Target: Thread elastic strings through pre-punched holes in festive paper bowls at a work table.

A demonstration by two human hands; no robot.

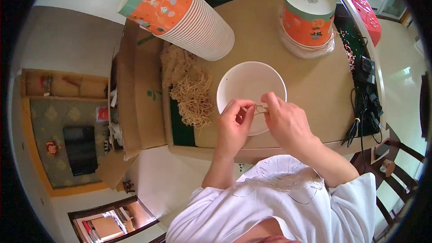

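Over the near side of a round white tub (pixel 251 78), my two hands meet with fingertips pinched. A thin beige string (pixel 260 108) runs in a small loop between them. My left hand (pixel 235 121) grips one side of it between thumb and forefinger. My right hand (pixel 288 119) is closed on the other side, its fingertips partly hidden behind the hand's back. Left of the tub lies a tangled heap of the same beige string (pixel 193 99), spilling over a piece of coarse brown netting or cloth (pixel 176 65).
A tall leaning stack of orange and green paper tubs (pixel 193 22) stands at the far left. More upturned tubs (pixel 309 18) sit in plastic at the far right. Black cables and an adapter (pixel 366 69) line the table's right edge. A cardboard box (pixel 146 94) adjoins the left.
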